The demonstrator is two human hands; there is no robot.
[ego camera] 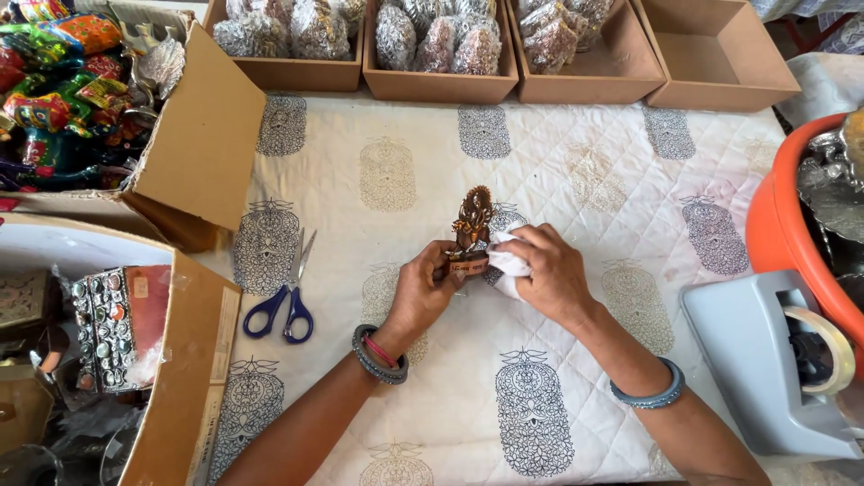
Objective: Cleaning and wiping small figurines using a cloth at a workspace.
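So the little bronze-coloured figurine (472,229) is pretty much dead centre on the table (576,180), standing upright over the quilted white cloth with the blue block prints. The left hand (423,292) is gripping the figurine by its base, fingers curled around the bottom, with a stack of bangles on that wrist. The right hand (549,270) is right up against the figurine on its other side, clutching a scrunched-up white cloth (509,261) that's pressed to the figurine's side. Left of the figurine, lying flat on the table, there's a pair of blue-handled scissors (290,292), well apart from both hands. Further left of the figurine are open cardboard boxes (193,144) stuffed with colourful painted pieces and a mirrored, jewelled box. Beyond the figurine, along the far edge, sits a row of brown trays (441,85) holding wrapped bundles, and the last one looks bare. Off to the right of the figurine is a grey tape dispenser (765,360) next to an orange tub (787,234).
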